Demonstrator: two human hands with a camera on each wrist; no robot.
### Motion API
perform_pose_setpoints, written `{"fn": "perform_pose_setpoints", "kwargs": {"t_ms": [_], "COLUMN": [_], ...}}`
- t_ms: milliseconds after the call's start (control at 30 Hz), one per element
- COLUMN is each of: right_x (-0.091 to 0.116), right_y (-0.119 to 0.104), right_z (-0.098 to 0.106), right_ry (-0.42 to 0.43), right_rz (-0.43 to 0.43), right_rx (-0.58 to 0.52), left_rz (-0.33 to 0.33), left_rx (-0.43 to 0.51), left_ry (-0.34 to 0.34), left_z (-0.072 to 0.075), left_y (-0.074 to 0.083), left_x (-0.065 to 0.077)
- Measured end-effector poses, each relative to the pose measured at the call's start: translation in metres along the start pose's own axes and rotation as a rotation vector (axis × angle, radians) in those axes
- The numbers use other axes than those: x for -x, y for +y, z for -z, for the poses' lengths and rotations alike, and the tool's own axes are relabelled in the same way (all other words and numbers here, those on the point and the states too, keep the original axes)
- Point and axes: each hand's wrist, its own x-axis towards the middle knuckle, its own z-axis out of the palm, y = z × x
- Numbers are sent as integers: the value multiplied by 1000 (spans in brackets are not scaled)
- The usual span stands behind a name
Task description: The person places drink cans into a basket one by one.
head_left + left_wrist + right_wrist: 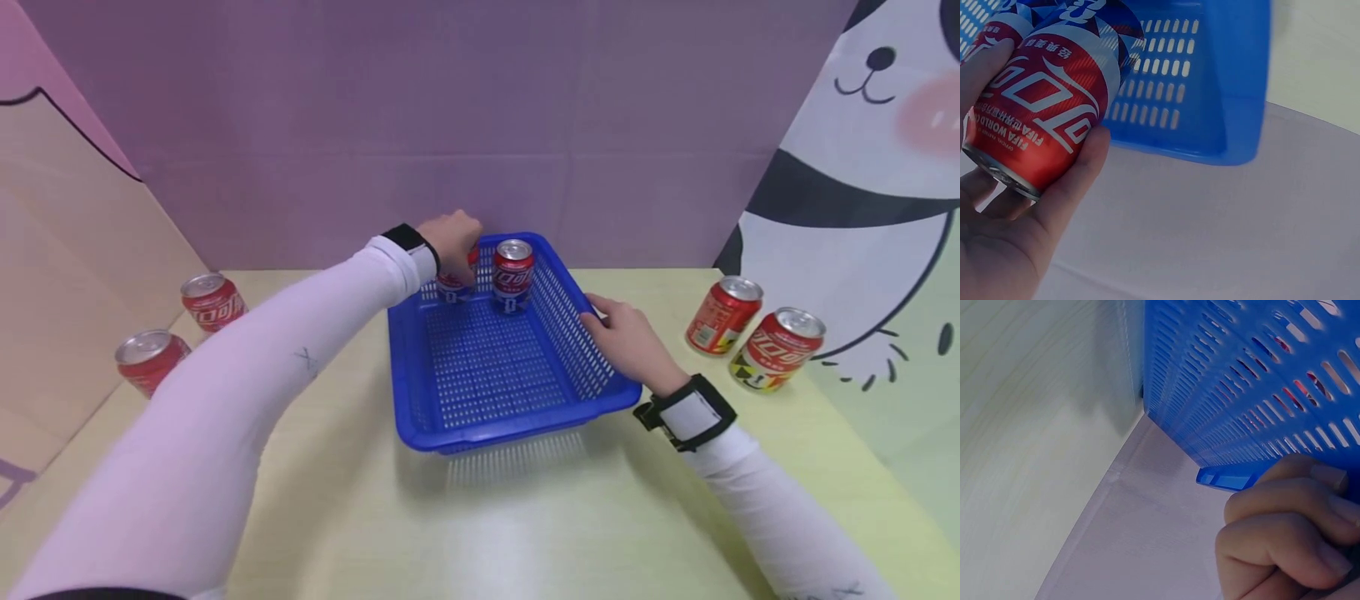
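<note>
L hand [452,240] has a firm grasp on a red-and-blue can [1041,106], digits wrapped round its upper part, at the far L corner of the blue basket [480,439]; can't tell if the can's base bears on the basket floor. Just R of that grip, a 2nd can [513,279] stands upright inside. Basket floor runs from there toward the wearer. Farther R & nearer, R hand [630,342] grips the basket's R rim.

L wrist cam shows what the head view mostly hides: the held can's white lettering incl. "FIFA WORLD", upside down, w/ its metal end toward the palm. R wrist cam adds R hand's curled fingers & the slotted wall's outer side, bits of red thru the slots. Only head view has the outlying cans: two well L of the L-hand grip, a far one [214,303] & a near one [152,358]; two well R, past R hand, an inner one [723,317] & an outer one [777,350].

Pale wood-grain table [525,542] below, w/ slotted shadow under the basket's near edge. Beyond the grip, plain purplish wall [450,92]; far R, a panda drawing [862,258].
</note>
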Motion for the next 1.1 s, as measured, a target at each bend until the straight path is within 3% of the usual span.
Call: {"fn": "perform_pose_setpoints", "kwargs": {"t_ms": [267, 600, 800, 1100], "right_x": [-1, 0, -1, -2], "right_y": [0, -4, -5, -9], "right_z": [-4, -5, -5, -4], "right_ry": [12, 10, 8, 2], "right_rz": [20, 14, 14, 22], "right_rx": [-2, -10, -9, -15], "left_rz": [-31, 35, 48, 83], "left_rx": [55, 70, 97, 159], "left_ry": [-55, -18, -32, -35], "left_z": [-15, -19, -20, -25], "left_y": [9, 12, 13, 2], "left_x": [-10, -12, -12, -15]}}
